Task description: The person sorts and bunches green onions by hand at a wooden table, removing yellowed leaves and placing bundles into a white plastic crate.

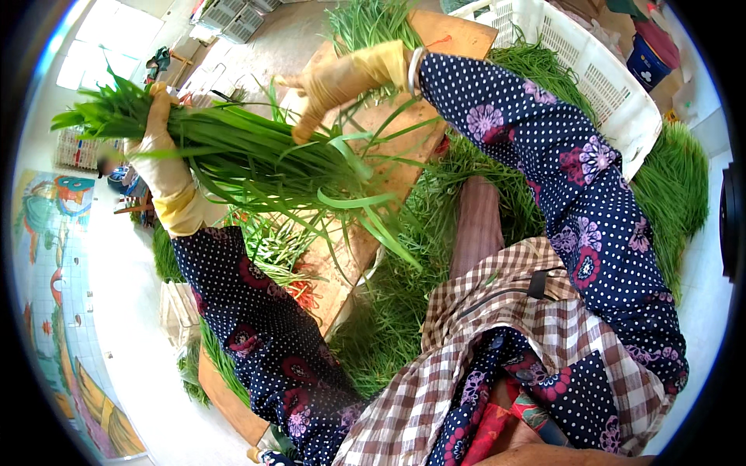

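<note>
My left hand, in a pale yellowish glove, is closed round a thick bunch of garlic chives near one end. Held up over the wooden board, the bunch lies nearly sideways, its long flat leaves fanning out and drooping to the right. My right hand, gloved the same way, is just above the loose leaves with its fingers apart and holds nothing I can see. Below the bunch, some pale-stemmed chives and red ties or bands lie on the board.
Another heap of chives sits at the board's far end. A white plastic crate stands at the upper right, with a grassy pile beside it. Loose greens spread between the board and my lap. A dark blue bucket is at the far right.
</note>
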Available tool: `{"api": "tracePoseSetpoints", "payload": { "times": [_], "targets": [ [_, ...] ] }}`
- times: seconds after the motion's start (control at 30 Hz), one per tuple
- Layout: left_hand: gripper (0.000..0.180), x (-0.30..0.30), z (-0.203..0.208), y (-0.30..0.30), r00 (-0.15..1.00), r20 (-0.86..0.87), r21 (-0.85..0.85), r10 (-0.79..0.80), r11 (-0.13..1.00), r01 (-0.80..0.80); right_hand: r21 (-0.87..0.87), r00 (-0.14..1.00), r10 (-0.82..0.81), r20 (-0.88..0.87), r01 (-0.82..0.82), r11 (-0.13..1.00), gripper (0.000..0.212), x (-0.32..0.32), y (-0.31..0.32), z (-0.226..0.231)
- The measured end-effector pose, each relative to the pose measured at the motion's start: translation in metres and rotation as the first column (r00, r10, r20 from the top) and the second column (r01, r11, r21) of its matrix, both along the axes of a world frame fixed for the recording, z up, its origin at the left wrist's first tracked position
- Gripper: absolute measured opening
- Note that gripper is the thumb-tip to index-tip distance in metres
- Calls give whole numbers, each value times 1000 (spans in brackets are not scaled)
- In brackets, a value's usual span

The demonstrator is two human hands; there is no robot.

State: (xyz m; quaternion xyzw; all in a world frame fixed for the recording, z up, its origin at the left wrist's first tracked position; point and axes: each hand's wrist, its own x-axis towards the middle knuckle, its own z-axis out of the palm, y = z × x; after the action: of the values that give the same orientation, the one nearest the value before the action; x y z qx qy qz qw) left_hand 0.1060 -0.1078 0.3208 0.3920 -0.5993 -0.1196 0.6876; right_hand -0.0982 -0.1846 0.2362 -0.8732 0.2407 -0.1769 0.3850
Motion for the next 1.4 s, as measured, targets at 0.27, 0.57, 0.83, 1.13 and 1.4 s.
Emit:
{"api": "tracePoseSetpoints", "payload": {
  "times": [0.27, 0.57, 0.83, 1.13, 1.4],
  "targets": [
    [21, 15, 4, 7, 985, -157, 118, 76, 991, -58, 39, 918, 69, -391, -58, 998, 47, 7, 55, -108],
    [16, 37, 2, 45, 933, -239, -15, -268, 962, 272, -1, 930, -363, -51, 363, 932, 30, 1, 109, -210],
    [22, 92, 24, 88, 744, -172, -170, -646, 763, 623, -195, 915, -360, 181, 392, 899, 22, -65, 156, -291],
    [24, 82, 34, 91, 477, 106, -36, -872, 476, 878, -345, 968, -237, -85, 194, 918, 86, -121, 115, -178],
    [27, 43, 46, 88, 342, 83, -109, -936, 332, 937, -195, 956, 293, 32, -281, 940, 118, -41, 124, -61]
  ]
}}
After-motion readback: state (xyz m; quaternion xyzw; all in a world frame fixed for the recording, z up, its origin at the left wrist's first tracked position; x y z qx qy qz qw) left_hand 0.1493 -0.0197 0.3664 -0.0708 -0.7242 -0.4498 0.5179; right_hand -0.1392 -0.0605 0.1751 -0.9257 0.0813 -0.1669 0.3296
